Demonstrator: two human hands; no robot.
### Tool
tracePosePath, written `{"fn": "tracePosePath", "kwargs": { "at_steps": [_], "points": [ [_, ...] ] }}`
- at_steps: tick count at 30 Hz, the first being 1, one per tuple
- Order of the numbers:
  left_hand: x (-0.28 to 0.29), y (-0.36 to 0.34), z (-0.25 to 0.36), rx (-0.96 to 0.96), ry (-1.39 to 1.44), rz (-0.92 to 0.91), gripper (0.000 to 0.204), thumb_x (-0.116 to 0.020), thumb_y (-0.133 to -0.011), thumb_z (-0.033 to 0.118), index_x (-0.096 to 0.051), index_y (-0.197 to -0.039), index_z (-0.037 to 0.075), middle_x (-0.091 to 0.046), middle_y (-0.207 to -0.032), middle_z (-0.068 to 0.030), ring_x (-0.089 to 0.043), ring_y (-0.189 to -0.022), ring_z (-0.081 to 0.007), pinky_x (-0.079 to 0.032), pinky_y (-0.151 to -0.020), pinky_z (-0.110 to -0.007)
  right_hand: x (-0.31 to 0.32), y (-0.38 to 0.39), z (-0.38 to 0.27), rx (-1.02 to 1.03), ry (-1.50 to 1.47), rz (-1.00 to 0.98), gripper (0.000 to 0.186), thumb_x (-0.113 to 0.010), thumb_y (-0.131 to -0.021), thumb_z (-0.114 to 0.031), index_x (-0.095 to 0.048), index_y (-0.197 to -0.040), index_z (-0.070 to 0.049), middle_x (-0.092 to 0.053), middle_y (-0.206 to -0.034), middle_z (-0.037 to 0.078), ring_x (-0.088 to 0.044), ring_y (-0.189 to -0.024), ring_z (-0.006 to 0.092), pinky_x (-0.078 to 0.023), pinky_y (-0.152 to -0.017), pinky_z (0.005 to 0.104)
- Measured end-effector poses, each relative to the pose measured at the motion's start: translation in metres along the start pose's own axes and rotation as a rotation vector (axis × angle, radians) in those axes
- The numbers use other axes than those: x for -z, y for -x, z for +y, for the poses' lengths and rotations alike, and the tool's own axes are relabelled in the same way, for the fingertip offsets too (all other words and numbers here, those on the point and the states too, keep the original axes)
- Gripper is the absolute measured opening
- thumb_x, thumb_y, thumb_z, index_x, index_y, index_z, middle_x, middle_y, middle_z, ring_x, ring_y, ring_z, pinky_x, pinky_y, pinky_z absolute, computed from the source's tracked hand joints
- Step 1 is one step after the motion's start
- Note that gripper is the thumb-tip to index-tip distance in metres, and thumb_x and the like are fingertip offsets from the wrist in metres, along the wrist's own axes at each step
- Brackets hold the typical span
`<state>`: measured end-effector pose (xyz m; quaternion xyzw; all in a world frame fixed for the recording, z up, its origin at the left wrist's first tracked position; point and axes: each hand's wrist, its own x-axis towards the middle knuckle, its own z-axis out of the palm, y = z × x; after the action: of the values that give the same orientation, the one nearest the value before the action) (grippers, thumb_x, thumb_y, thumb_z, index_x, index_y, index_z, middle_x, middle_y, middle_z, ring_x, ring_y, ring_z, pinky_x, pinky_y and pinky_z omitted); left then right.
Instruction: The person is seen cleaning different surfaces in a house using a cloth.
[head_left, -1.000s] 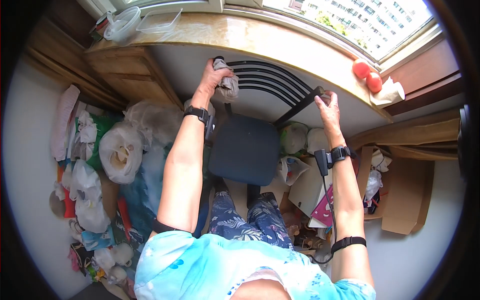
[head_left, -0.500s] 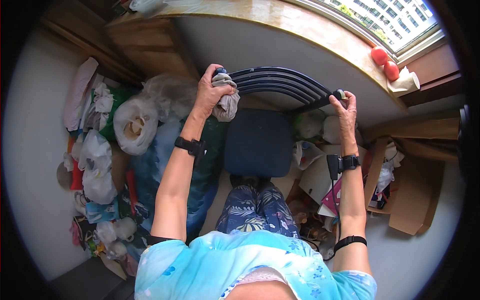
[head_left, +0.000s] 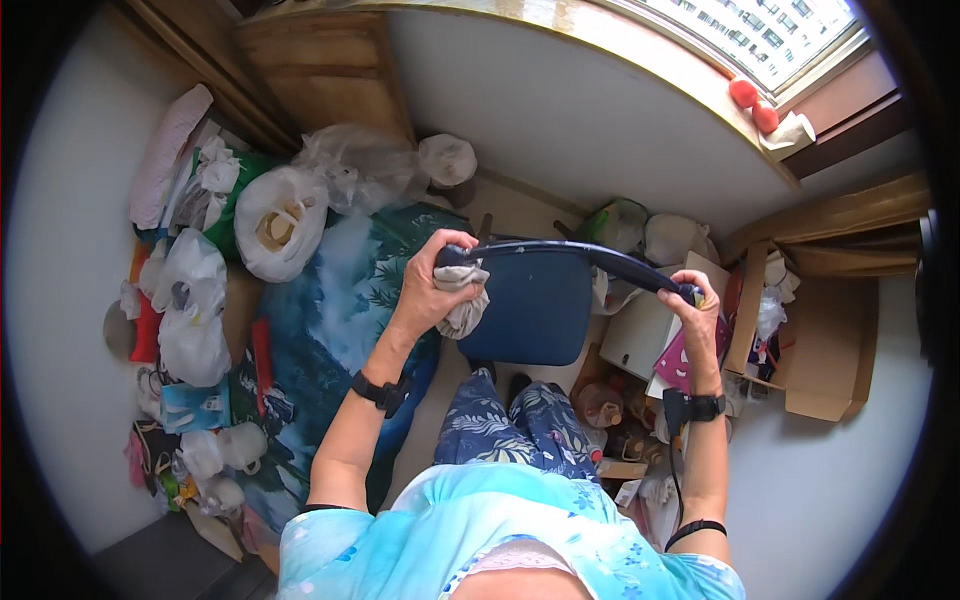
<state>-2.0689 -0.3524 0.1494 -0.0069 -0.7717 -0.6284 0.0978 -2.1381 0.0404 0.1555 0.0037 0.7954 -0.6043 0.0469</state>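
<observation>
A chair with a dark blue padded seat (head_left: 530, 310) stands in front of my legs. Its black curved backrest (head_left: 560, 249) arches over the far part of the seat, seen nearly edge-on. My left hand (head_left: 435, 280) is closed around the backrest's left end, with a crumpled grey cloth (head_left: 462, 305) pressed in the same grip. At the right end, my right hand (head_left: 697, 312) wraps its fingers and thumb round the frame. Most of the chair's legs are hidden beneath the seat.
Plastic bags (head_left: 282, 222) and a blue-green patterned cover (head_left: 345, 290) lie left. An open cardboard box (head_left: 825, 350) and a white cabinet (head_left: 640, 340) stand right. Red round objects (head_left: 743, 92) and a paper roll (head_left: 790, 131) sit on the windowsill (head_left: 640, 55).
Both hands have brought the chair's backrest nearer to me, and its slats now line up edge-on. More floor and wall show beyond the chair. Both grips stay closed.
</observation>
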Motion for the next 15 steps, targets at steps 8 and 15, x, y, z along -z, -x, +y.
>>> {"fn": "tracePosePath", "kwargs": {
  "at_steps": [8, 15],
  "points": [
    [-0.009, 0.124, 0.017, 0.001, -0.045, 0.064, 0.044, -0.076, -0.065, -0.006, -0.060, -0.104, 0.007, -0.064, -0.110, -0.0076, -0.061, -0.106, -0.0192, -0.047, -0.096, -0.031, 0.007, 0.121, 0.011, -0.092, -0.116, -0.160, 0.035, -0.073, -0.081, -0.004, -0.064, -0.115, -0.002, -0.065, -0.096, 0.001, -0.063, -0.082, 0.0082, -0.053, -0.077, 0.0212],
    [-0.001, 0.176, 0.048, 0.014, 0.019, 0.168, 0.041, -0.070, -0.063, -0.010, -0.061, -0.100, 0.005, -0.065, -0.108, -0.0087, -0.061, -0.101, -0.0188, -0.049, -0.095, -0.031, -0.001, 0.182, -0.021, -0.057, -0.186, -0.081, 0.028, -0.077, -0.080, -0.009, -0.066, -0.105, -0.005, -0.061, -0.090, 0.001, -0.063, -0.078, 0.0082, -0.055, -0.073, 0.0206]
  ]
}}
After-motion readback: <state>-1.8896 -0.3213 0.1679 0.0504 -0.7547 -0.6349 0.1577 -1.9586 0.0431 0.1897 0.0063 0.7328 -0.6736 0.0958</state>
